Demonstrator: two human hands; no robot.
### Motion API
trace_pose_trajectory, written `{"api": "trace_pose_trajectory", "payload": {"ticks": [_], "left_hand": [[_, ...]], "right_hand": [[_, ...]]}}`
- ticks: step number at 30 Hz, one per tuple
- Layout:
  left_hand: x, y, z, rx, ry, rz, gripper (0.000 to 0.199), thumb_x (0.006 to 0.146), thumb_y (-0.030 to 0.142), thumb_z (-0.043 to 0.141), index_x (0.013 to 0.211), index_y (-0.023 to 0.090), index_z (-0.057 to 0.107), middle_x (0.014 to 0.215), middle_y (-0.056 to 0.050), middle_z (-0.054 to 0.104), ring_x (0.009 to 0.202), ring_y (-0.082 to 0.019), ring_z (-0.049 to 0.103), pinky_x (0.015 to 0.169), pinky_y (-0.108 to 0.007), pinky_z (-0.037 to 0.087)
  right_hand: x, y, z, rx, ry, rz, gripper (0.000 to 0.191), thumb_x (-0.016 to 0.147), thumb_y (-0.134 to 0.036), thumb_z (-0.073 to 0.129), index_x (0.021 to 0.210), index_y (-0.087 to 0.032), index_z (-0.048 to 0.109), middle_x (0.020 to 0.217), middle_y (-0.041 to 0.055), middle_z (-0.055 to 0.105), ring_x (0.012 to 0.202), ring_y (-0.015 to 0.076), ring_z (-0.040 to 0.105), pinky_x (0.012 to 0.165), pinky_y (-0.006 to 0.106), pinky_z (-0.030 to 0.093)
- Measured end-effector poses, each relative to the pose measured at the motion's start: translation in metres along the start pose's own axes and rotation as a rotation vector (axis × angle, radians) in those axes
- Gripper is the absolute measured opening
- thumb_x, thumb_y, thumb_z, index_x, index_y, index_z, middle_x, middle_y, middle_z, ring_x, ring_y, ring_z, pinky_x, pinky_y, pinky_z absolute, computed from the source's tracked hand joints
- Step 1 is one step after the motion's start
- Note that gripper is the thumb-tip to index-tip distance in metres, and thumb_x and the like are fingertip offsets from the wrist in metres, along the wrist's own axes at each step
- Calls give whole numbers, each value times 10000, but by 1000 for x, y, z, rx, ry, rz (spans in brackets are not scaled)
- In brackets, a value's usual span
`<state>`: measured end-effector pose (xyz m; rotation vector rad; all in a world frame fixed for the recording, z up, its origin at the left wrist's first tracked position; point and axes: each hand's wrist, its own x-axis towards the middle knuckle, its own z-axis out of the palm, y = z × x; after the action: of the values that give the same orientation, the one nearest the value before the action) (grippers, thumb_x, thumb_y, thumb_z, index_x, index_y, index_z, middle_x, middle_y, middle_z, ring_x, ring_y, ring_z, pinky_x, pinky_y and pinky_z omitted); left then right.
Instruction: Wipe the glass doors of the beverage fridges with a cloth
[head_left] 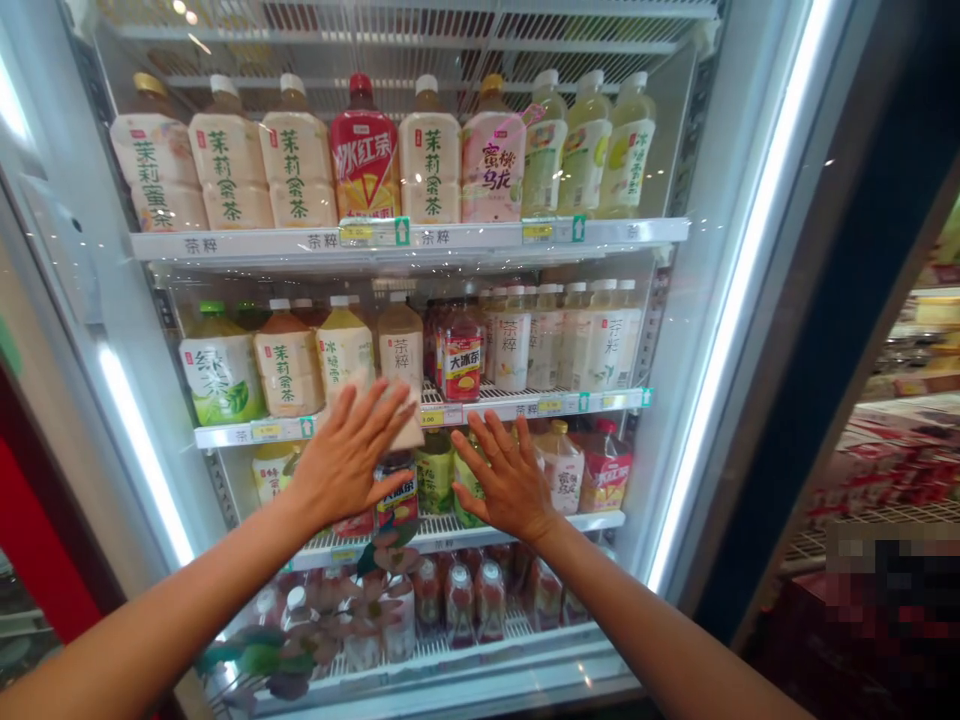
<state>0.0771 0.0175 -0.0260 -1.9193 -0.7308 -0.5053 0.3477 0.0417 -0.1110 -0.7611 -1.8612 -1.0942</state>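
A lit drinks cooler (540, 690) fills the store scene before us, its rows of bottles standing behind a glass front (675, 320). From the left, past a bright light strip (142, 450) and a green-labelled bottle (223, 375), our left hand (341, 460) reaches in, fingers spread wide, palm to the glass. It grasps nothing in a closed grip; beneath its fingers lies a pale cloth or tissue (409, 428), apparently pressed flat to the pane.

The sheet's visible part shows around the fingers and pokes out to their right, a lower corner pointing down and toward our other hand. With the rest covered, we cannot tell its long axis. The left hand, touching it, is clearly the nearer.

Farther right, below a small red-labelled bottle (463, 350), our right hand (517, 490) is open and empty, fingers fanned near the glass, just beside the sheet but apart from it; whether its fingertips touch the pane, we cannot say. Packaged goods (892, 450) line shelving at far right.
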Motion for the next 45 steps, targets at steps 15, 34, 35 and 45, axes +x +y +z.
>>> {"api": "trace_pose_trajectory", "payload": {"ticks": [15, 34, 35, 45], "left_hand": [[-45, 63, 27, 6, -71, 186, 788, 959, 641, 443, 1595, 188, 338, 1714, -11, 219, 1611, -233, -76, 1329, -460, -39], [-54, 32, 15, 10, -72, 236, 797, 944, 680, 434, 1593, 227, 344, 1708, 13, 250, 1615, -226, -51, 1326, -463, -36], [-38, 15, 8, 20, -56, 185, 835, 938, 682, 448, 1612, 213, 292, 1703, -1, 266, 1614, -225, -57, 1326, -470, -41], [-43, 28, 18, -3, -45, 170, 828, 961, 689, 387, 1597, 163, 325, 1708, -39, 243, 1612, -260, -68, 1318, -515, -52]], "right_hand": [[1, 0, -1, -3, -13, -3, 779, 960, -448, 586, 1620, -164, 284, 1664, 132, 333, 1607, 277, 105, 1305, 597, 82], [0, -1, 0, -18, -22, 1, 674, 965, -425, 552, 1570, -175, 394, 1648, 125, 375, 1600, 279, 161, 1302, 601, 105], [0, -1, 0, -16, -19, 0, 679, 963, -422, 554, 1574, -176, 389, 1648, 123, 377, 1599, 279, 165, 1302, 601, 108], [0, 0, 1, -9, -14, 1, 655, 965, -436, 561, 1547, -169, 426, 1644, 126, 388, 1608, 269, 112, 1310, 579, 58]]}}
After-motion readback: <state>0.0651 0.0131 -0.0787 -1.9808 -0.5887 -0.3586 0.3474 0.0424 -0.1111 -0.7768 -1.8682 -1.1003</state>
